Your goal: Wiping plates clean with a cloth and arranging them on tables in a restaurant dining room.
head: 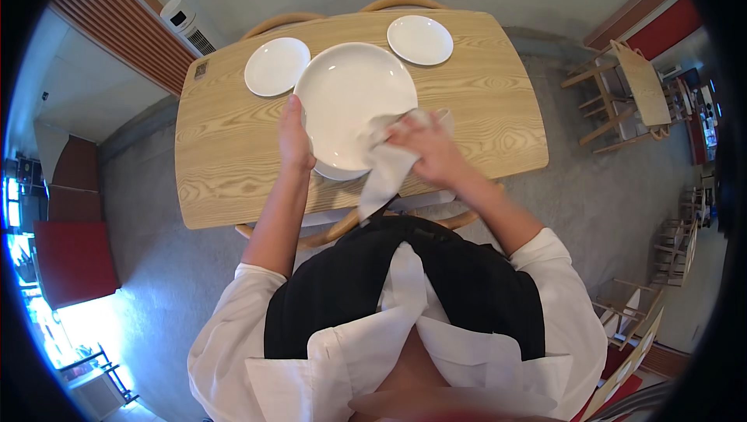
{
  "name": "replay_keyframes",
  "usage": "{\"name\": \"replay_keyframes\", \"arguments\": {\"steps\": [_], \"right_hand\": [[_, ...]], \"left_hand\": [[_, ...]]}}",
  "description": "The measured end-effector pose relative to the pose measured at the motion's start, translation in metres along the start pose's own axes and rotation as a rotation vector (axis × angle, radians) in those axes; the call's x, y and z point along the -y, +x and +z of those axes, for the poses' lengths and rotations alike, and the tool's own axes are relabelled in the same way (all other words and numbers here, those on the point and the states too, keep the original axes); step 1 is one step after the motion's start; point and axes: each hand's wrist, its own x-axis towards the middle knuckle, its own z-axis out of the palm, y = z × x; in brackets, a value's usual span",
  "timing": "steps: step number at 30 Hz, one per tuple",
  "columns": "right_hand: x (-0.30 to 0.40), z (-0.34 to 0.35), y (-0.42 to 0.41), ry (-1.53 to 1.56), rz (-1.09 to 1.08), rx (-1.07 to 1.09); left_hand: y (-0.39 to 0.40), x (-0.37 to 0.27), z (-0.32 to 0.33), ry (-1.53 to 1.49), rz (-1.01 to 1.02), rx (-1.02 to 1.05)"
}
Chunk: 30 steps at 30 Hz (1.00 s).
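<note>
My left hand point(295, 136) grips the left edge of a large round white plate point(353, 95), its thumb on the rim. A whitish cloth point(390, 168) is bunched in my right hand point(429, 144) against the plate's lower right part, one end hanging down. The cloth and fingers are slightly blurred. Below the large plate, the rim of another white plate point(341, 174) shows; most of it is hidden. Two smaller white plates lie on the wooden table point(227, 153), one at the back left point(278, 67) and one at the back right point(420, 40).
Wooden chairs stand at the table's far side, with curved backs point(402, 1), and at its near edge point(335, 232). A white tower appliance point(188, 24) stands beyond the back left corner. Farther right are another wooden table point(642, 83) and chairs.
</note>
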Motion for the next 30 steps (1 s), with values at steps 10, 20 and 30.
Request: {"name": "replay_keyframes", "arguments": {"steps": [10,20,30], "right_hand": [[-0.028,-0.049,0.080,0.190,0.087,-0.312],[-0.048,0.024,0.018,1.203,0.559,-0.350],[0.039,0.016,0.016,2.031,1.027,-0.824]], "left_hand": [[-0.013,0.022,0.025,0.323,-0.053,0.193],[-0.008,0.022,-0.002,0.240,-0.204,0.206],[0.004,0.068,0.011,-0.067,-0.078,-0.039]]}}
